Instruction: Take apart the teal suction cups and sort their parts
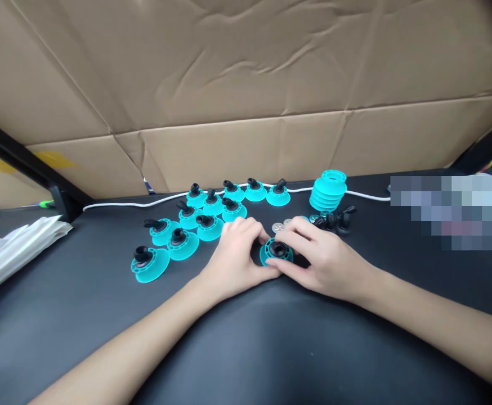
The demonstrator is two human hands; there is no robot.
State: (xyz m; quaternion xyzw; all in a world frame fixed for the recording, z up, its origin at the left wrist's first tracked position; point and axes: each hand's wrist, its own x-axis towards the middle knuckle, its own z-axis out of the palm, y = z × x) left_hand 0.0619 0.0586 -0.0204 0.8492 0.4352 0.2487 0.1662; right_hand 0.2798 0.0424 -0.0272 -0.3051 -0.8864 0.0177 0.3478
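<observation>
On the black bench (pixel 229 343), the left hand (pixel 237 253) and the right hand (pixel 326 259) are together, both clamped on one turquoise cone (pixel 264 255) with a black fitting (pixel 278 248) in its middle. It is at the middle of the bench's width. The largest thing near is the stack of turquoise cones (pixel 329 191), toward the far edge, to the right. Next come assembled cones (pixel 183 247), in rows left of the hands. Smaller are the loose black fittings (pixel 342 220), before the stack, and smallest the metal discs (pixel 277 228), just beyond the held cone.

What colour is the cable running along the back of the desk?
The cable is white; it shows best in the head view.
</observation>
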